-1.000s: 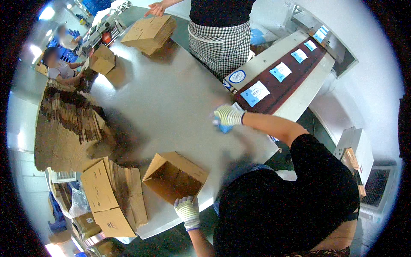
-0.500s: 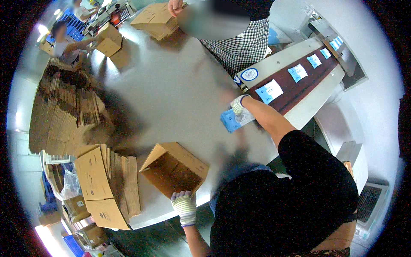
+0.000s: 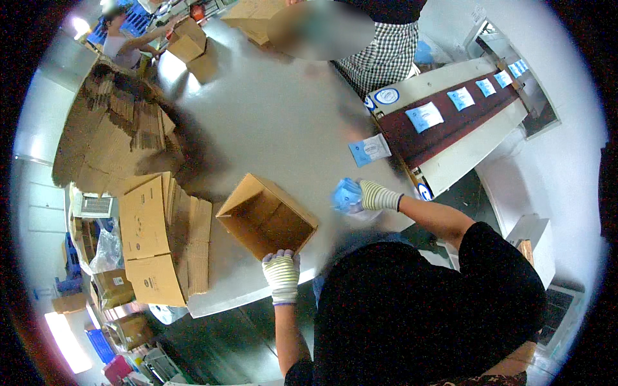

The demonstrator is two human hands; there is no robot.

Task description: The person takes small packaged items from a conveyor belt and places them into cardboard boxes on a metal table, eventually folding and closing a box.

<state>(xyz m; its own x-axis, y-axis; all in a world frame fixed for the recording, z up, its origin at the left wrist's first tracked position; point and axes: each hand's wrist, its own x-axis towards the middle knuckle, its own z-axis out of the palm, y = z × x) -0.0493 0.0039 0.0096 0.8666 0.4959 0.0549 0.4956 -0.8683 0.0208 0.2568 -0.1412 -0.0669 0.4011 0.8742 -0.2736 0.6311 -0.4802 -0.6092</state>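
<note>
An open cardboard box (image 3: 288,226) lies tilted on the grey table with its mouth toward me. My left hand (image 3: 280,276), in a striped knit glove, grips the box's near edge, its fingers bent over the rim. To the right of the box, my gloved right hand (image 3: 381,195) is closed on a blue and white packet (image 3: 347,194), which looks bent in the grasp. Whether more than one packet is in that hand, I cannot tell. Just beyond it, another flat packet (image 3: 370,150) rests at the end of the conveyor belt.
Several packets ride on the dark red conveyor belt (image 3: 412,145) at the right. Stacks of flattened cardboard (image 3: 145,222) stand along the table's left side. Across the table, a person in a checked apron (image 3: 380,51) stands near the belt. Another person handles a box (image 3: 188,40) at far left.
My right hand has drawn the packet toward me, away from the belt's end. A following packet has come off the belt onto the table. My left hand stays on the box.
</note>
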